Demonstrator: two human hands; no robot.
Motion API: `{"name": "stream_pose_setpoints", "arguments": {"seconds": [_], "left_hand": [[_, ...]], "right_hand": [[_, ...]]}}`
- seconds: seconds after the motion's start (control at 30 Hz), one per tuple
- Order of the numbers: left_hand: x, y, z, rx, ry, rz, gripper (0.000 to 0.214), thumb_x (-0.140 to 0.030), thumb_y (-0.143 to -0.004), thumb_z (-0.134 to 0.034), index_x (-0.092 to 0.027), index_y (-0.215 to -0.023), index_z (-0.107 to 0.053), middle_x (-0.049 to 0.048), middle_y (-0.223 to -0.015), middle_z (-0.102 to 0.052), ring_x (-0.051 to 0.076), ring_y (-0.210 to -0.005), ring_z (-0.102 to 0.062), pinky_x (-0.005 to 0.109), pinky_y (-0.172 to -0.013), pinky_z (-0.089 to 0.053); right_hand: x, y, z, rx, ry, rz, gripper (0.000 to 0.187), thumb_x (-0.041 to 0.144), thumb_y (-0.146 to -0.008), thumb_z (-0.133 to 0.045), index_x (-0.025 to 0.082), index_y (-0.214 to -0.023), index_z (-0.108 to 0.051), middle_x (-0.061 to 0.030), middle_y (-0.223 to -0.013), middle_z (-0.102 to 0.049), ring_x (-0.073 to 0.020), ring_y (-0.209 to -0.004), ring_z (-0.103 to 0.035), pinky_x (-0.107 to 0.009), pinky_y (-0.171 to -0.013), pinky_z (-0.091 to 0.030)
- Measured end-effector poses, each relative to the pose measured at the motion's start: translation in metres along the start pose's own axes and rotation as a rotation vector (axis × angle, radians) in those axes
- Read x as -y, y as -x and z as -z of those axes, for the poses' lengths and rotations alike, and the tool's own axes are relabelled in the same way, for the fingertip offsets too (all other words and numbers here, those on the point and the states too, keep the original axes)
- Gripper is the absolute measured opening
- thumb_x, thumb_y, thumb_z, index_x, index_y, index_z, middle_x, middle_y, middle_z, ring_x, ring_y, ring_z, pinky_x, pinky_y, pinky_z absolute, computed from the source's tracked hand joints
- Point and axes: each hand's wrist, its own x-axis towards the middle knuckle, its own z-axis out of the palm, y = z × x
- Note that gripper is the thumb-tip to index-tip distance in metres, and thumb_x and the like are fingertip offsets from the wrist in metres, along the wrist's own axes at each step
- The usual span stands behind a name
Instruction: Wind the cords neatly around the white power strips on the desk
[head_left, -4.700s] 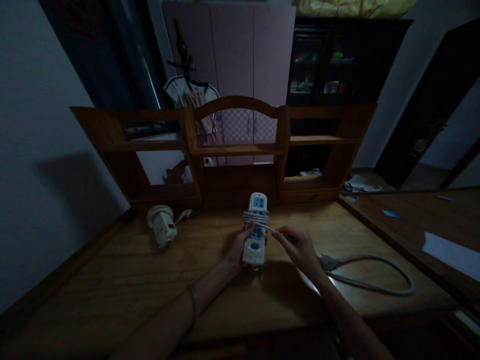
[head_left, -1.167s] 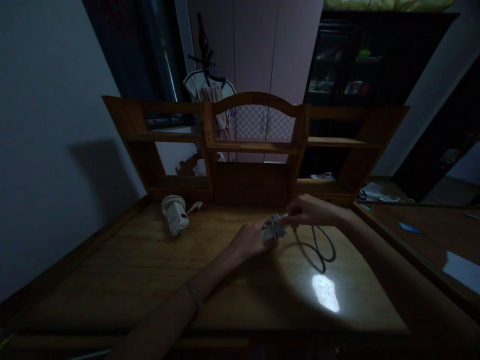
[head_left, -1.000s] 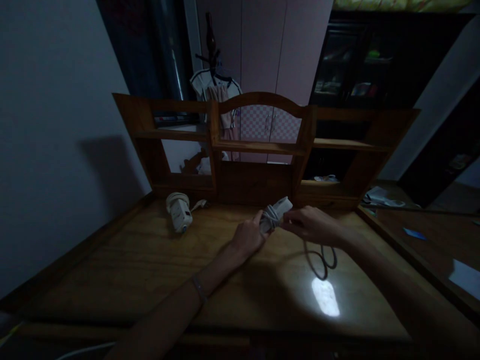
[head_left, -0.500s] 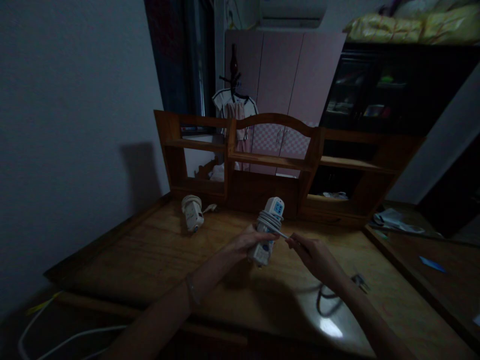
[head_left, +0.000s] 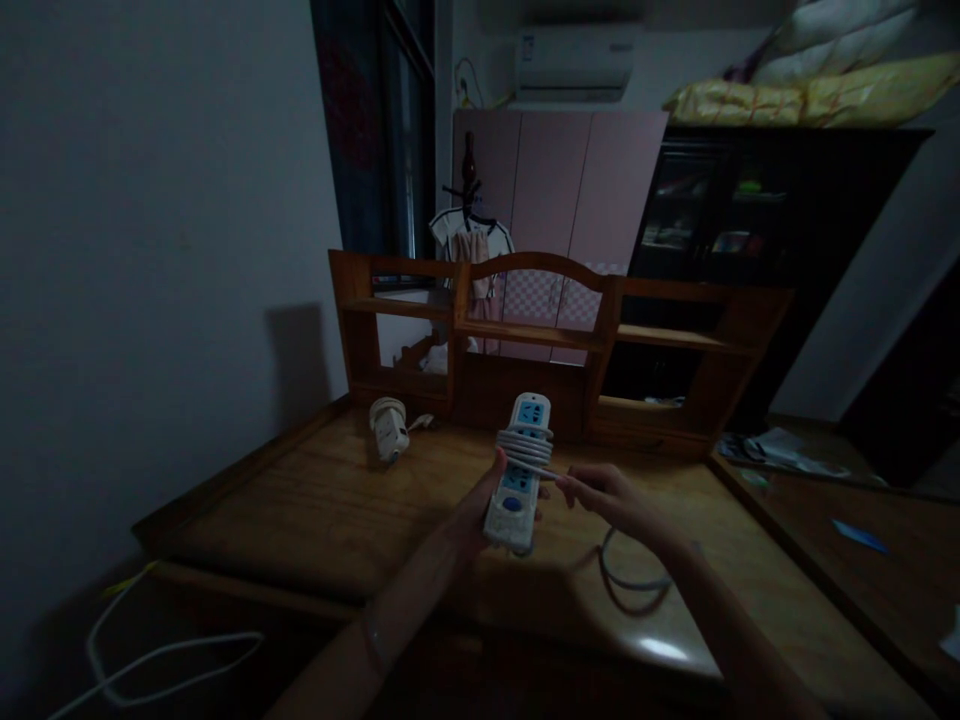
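Observation:
Above the wooden desk (head_left: 315, 520), my left hand (head_left: 480, 500) is closed around a white power strip (head_left: 517, 490) with blue socket faces and a dark blue switch. Several turns of its grey cord (head_left: 523, 447) are wound about the middle of the strip. My right hand (head_left: 604, 495) pinches the cord just right of the strip, fingers closed. From there the loose cord hangs in a loop below that hand, near the desk top; its far end is hidden behind my right forearm.
A second white power strip (head_left: 391, 433), its cord coiled, lies at the desk's back left. A wooden shelf unit (head_left: 525, 335) stands along the back edge. White cable (head_left: 180, 645) loops at the lower left. A blue card (head_left: 859, 535) lies on the right-hand surface.
The power strip has turned so its socket face shows more fully toward me. My right hand has shifted slightly left with the cord, and the loose loop has moved. The view has tilted up.

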Motion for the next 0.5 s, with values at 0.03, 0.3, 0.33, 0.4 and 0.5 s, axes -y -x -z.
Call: {"name": "stream_pose_setpoints", "arguments": {"seconds": [0.03,0.3,0.33,0.4,0.5], "left_hand": [[0.004,0.002,0.000,0.010,0.043,0.006,0.084,-0.081,-0.074,-0.037,-0.013,-0.119,-0.054,0.0132,-0.096,-0.068,0.017,-0.062,-0.064,0.027,-0.054,-0.048],[0.045,0.013,0.004,0.150,0.232,-0.008,0.086,-0.082,-0.072,-0.037,-0.008,-0.109,-0.059,0.0163,-0.095,-0.067,0.024,-0.084,-0.066,0.035,-0.077,-0.048],[0.049,0.014,0.003,0.135,0.254,-0.027,0.083,-0.082,-0.072,-0.038,-0.009,-0.105,-0.061,0.0138,-0.093,-0.066,0.023,-0.084,-0.065,0.035,-0.078,-0.048],[0.056,0.016,-0.001,0.136,0.326,-0.082,0.077,-0.081,-0.070,-0.041,-0.013,-0.099,-0.062,0.0082,-0.090,-0.064,0.018,-0.079,-0.062,0.035,-0.078,-0.048],[0.066,0.015,-0.004,0.207,0.443,-0.154,0.078,-0.085,-0.065,-0.043,-0.014,-0.092,-0.062,0.0024,-0.078,-0.056,0.012,-0.063,-0.054,0.031,-0.068,-0.048]], "right_hand": [[-0.001,0.001,0.001,0.011,-0.026,-0.001,0.052,0.060,-0.087,-0.045,0.015,-0.067,-0.060,0.0043,-0.057,-0.040,-0.0090,-0.052,-0.035,-0.022,-0.048,-0.026],[-0.006,0.010,0.001,0.074,-0.129,-0.041,0.051,0.064,-0.081,-0.052,0.015,-0.066,-0.059,0.0058,-0.054,-0.037,-0.0078,-0.049,-0.031,-0.022,-0.046,-0.021],[-0.005,0.011,0.000,0.079,-0.140,-0.044,0.051,0.063,-0.080,-0.053,0.015,-0.065,-0.059,0.0059,-0.053,-0.037,-0.0077,-0.049,-0.031,-0.022,-0.046,-0.021],[-0.001,0.012,-0.001,0.098,-0.167,-0.043,0.050,0.063,-0.078,-0.056,0.015,-0.063,-0.059,0.0057,-0.052,-0.039,-0.0076,-0.049,-0.033,-0.022,-0.046,-0.022],[0.006,0.013,-0.002,0.155,-0.215,-0.021,0.048,0.060,-0.077,-0.061,0.014,-0.060,-0.057,0.0049,-0.054,-0.045,-0.0071,-0.050,-0.036,-0.021,-0.047,-0.025]]}}
